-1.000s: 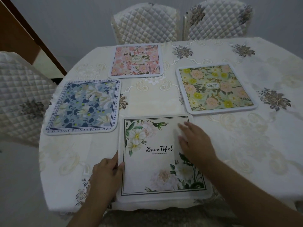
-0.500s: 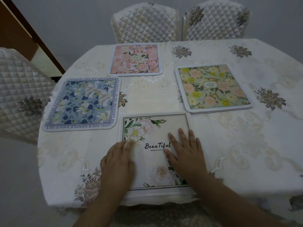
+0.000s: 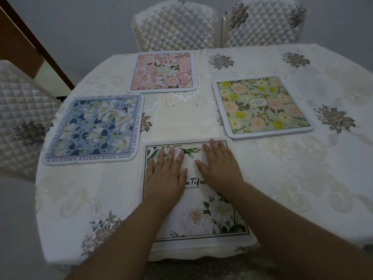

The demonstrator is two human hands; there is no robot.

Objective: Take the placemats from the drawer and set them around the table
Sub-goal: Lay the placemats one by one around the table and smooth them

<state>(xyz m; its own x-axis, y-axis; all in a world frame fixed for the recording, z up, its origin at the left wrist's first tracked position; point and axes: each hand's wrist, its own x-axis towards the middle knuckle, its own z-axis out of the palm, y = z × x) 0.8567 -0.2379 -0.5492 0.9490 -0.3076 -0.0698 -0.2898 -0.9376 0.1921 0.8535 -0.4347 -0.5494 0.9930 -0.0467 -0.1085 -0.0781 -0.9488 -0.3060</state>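
On the embroidered tablecloth [image 3: 302, 178], both flat hands, left [image 3: 165, 176] and right [image 3: 220, 168], press the square white floral placemat [image 3: 201, 215].

Two bare arms come up from the bottom of the frame and meet near the middle. The left arm starts at the lower left and slants up to the right. The right arm starts at the lower right and slants up to the left. Both wrists are straight.

The left hand [image 3: 164, 174] lies flat, palm down, just left of the middle of the frame. Its fingers are straight, a little spread, and point up the frame.

The right hand [image 3: 221, 165] lies flat too, palm down, just right of the left hand. Its fingers are straight and reach higher up the frame. The two thumbs point toward each other, close but not touching.
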